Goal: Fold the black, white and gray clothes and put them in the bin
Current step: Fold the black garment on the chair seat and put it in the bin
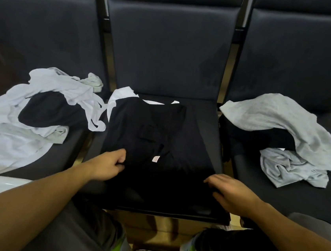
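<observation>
A person's left hand (108, 165) pinches a black shirt (158, 145) spread on the middle chair seat (206, 117). The right hand (233, 192) rests on it, fingers loosely extended. White clothes (39, 106) and gray clothes (286, 139) lie on neighboring seats.

Both hands on black shirt (158, 145)

Single head-worn wide-angle view — looks forward and steeply down from above the person's lap. It faces a row of dark upholstered chairs (169, 49) at close range — both forearms enter from the bottom edge; frame edges bow outward.
</observation>
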The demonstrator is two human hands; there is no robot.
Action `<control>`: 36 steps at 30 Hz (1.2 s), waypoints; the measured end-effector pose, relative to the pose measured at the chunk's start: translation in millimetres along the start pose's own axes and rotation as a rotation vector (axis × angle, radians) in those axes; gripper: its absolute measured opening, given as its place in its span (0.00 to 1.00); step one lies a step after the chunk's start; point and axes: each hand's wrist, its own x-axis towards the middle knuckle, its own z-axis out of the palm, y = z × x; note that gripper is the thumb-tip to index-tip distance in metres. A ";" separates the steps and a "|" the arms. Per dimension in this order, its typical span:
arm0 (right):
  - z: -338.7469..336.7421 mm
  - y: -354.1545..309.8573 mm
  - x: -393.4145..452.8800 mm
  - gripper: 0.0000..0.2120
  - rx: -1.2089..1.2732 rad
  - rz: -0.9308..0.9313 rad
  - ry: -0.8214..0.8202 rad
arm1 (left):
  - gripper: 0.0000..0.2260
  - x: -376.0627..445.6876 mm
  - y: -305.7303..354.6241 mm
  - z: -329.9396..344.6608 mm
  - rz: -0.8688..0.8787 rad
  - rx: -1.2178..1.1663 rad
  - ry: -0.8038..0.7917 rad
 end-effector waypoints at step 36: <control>-69.7 31.3 173.4 0.43 0.478 0.798 0.141 | 0.16 113.8 -2.8 -54.0 -0.288 -0.234 0.269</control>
